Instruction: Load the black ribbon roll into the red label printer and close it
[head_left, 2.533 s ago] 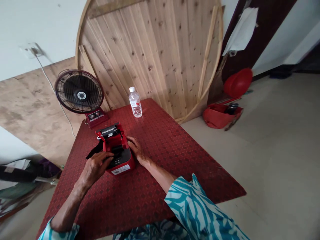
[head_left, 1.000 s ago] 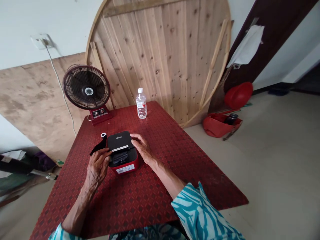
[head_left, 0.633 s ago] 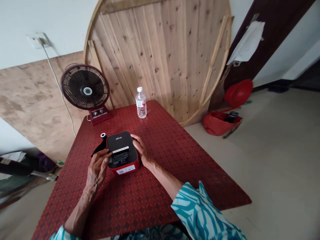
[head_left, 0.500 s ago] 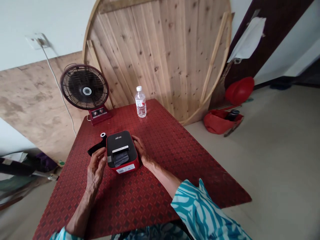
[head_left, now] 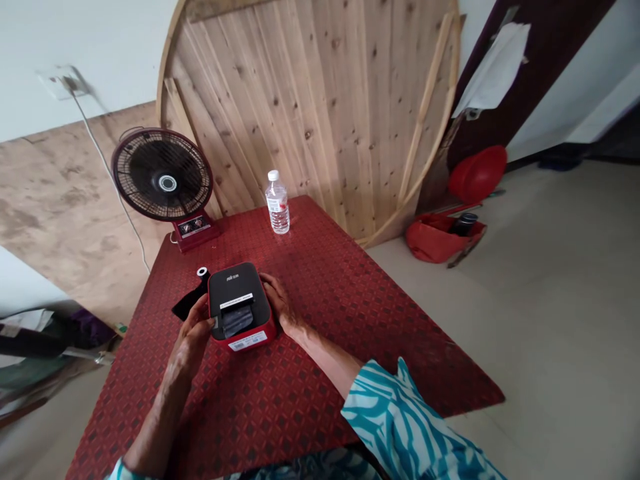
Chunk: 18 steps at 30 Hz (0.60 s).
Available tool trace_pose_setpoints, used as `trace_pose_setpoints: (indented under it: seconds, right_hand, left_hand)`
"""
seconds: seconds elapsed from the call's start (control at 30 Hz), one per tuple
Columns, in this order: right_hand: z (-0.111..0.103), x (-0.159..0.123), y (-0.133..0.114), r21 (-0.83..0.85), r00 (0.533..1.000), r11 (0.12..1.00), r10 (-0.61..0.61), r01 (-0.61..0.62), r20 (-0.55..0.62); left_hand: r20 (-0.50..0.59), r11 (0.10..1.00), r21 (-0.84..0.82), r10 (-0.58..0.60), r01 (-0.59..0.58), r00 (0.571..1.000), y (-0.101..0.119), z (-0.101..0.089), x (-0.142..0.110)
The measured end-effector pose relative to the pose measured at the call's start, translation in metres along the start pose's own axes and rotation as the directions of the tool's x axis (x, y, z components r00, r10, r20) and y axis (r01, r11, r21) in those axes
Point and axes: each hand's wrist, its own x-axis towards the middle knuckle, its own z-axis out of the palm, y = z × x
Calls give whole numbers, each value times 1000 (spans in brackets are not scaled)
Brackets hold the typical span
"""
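Observation:
A small red-bodied printer (head_left: 237, 287) with a black lid sits on the table between my hands. A dark crumpled strip (head_left: 238, 321) shows in the slot of its lid, under a white label. My left hand (head_left: 194, 327) is on its left side, the thumb at the grey tab near the front corner and the fingers along the edge. My right hand (head_left: 278, 303) presses against the right side, fingers curved round the far part of that wall. Just left of the printer lies a black roll (head_left: 192, 297) with a white core, partly unrolled.
The red patterned table (head_left: 320, 373) has a maroon fan (head_left: 167, 181) at its back left and a water bottle (head_left: 277, 205) near the back edge. A round wooden tabletop (head_left: 320, 113) leans behind. A red bag (head_left: 440, 239) and red basin (head_left: 477, 175) are on the floor at right.
My left hand has come in against the printer, its thumb now at the grey tab. My right hand stays at the right side. The view has shifted slightly.

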Motion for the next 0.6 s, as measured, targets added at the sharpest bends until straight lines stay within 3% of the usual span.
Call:
trace_pose_setpoints:
  seconds: [0.2, 0.47, 0.6]
  right_hand:
    - [0, -1, -8, -12, 1000, 1000, -16, 16, 3]
    - [0, 0, -10, -52, 996, 994, -92, 92, 7]
    - [0, 1, -5, -59, 993, 991, -117, 117, 10]
  left_hand:
    - [37, 999, 46, 16, -18, 999, -3, -3, 1]
    - [-28, 996, 79, 46, -44, 999, -5, -2, 1]
    - [-28, 973, 223, 67, -59, 997, 1, -5, -1]
